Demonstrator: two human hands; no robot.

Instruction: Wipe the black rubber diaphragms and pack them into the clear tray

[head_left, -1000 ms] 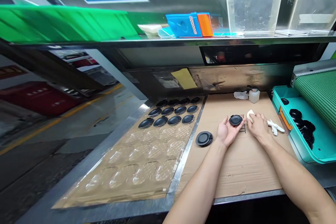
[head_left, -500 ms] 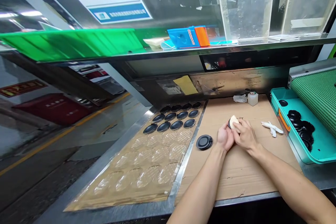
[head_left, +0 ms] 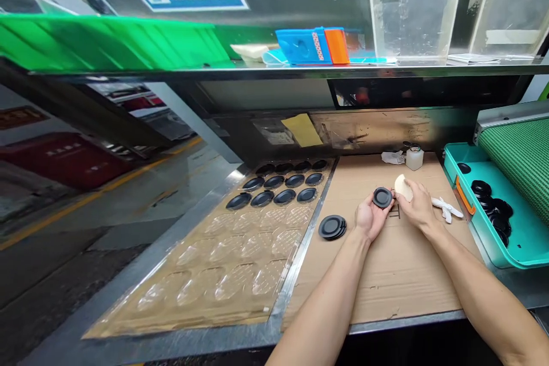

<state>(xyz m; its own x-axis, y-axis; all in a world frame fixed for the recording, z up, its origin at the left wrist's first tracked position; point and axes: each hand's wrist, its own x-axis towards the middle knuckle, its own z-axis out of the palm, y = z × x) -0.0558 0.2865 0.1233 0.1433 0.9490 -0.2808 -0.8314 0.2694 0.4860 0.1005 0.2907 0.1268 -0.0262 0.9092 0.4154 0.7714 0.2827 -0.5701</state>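
A round black disc-shaped part (head_left: 382,198) with a raised ring rests in my left hand (head_left: 369,218), its fingers curled around the edge. My right hand (head_left: 416,205) pinches a cream-coloured sponge pad (head_left: 403,187) just right of the disc, apart from it. Left of my hands, a small stack of similar black discs (head_left: 332,227) lies on the cardboard sheet (head_left: 412,274). Beyond my right hand is a crumpled white cloth (head_left: 446,208).
A clear blister tray (head_left: 231,251) at left holds several black discs in its far rows. On the right, a teal bin (head_left: 532,246) with more discs stands beside a green conveyor belt (head_left: 523,143). A small white bottle (head_left: 414,158) stands at the back, under a metal shelf (head_left: 300,71).
My right hand has drawn the sponge off the disc and moved right. The disc's face now shows in my left hand. The whole view has tilted slightly downward.
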